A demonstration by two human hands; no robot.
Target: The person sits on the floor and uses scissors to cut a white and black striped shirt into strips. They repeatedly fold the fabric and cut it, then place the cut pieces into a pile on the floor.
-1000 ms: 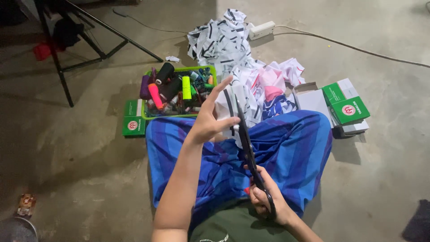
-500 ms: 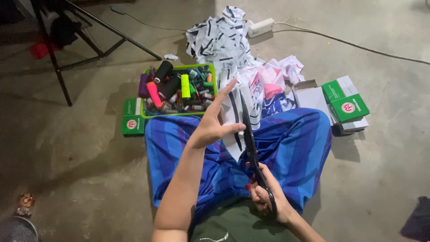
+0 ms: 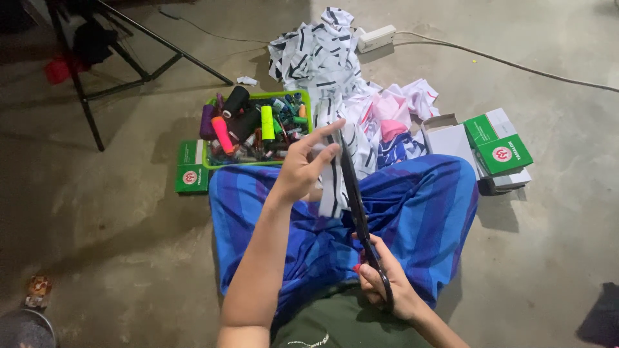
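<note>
Gripping the scissors (image 3: 356,200) by their handles, the right hand (image 3: 387,290) is sitting low over the blue cloth (image 3: 419,212) on the lap, blades pointing away. Since a second ago the left hand (image 3: 303,169) has closed its fingers on the white fabric strip (image 3: 330,187), pinching it against the blades. Beyond the knees, a green basket of thread spools (image 3: 258,125) is standing just left of the fabric pile (image 3: 342,71). Bare concrete is lying open to either side.

Ahead of my hands, the thread basket (image 3: 303,96), cloth pile (image 3: 335,71) and boxes (image 3: 500,151) block; floor (image 3: 109,219) leftward lies open.
</note>
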